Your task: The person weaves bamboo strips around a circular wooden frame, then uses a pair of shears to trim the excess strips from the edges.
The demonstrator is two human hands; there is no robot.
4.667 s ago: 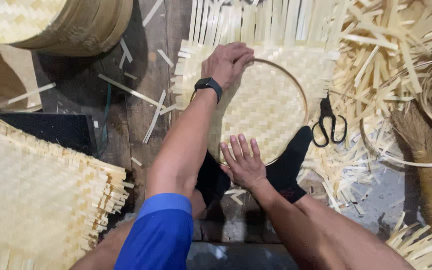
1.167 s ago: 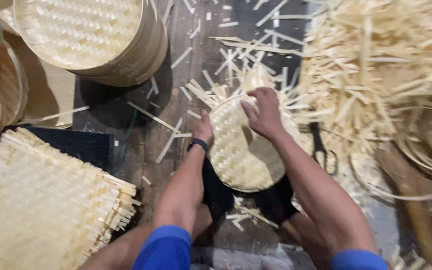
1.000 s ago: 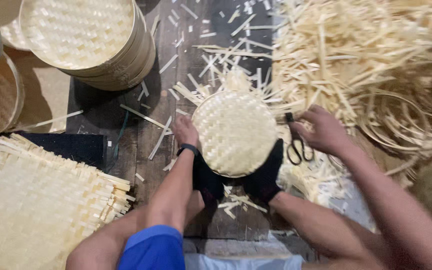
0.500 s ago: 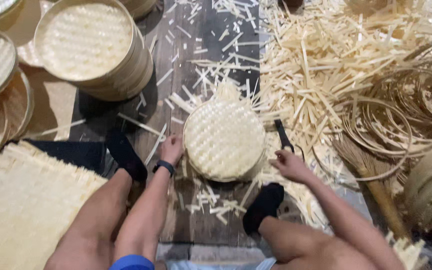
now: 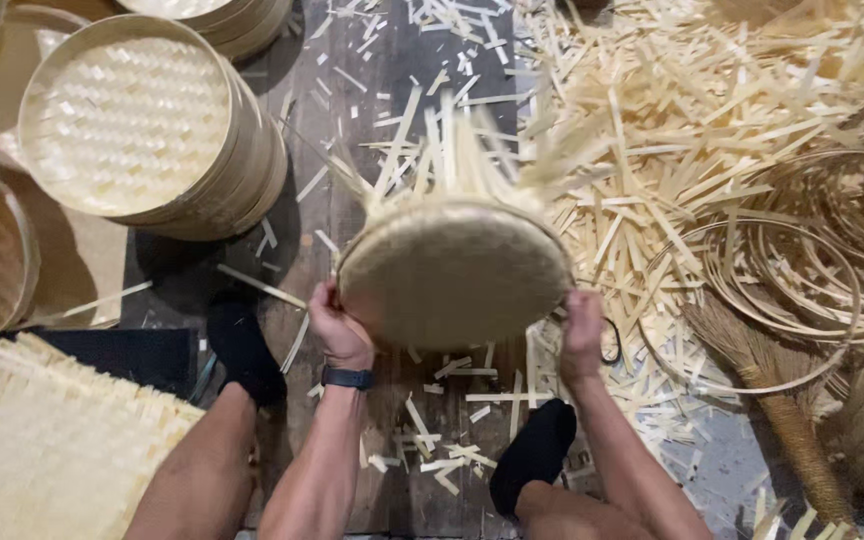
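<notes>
Both hands, left (image 5: pixel 340 328) and right (image 5: pixel 583 335), gripped a woven bamboo tray (image 5: pixel 452 272) by its rim, lifted above the plank floor (image 5: pixel 352 130); trimming its loose strips (image 5: pixel 442 150) seemingly came next.

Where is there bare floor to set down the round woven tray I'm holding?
Barest: the dark plank strip between the stacked round bamboo steamer baskets and the heap of pale bamboo strips, lightly littered. Right side is crowded with strips and thin bamboo hoops; left holds a woven mat.
</notes>
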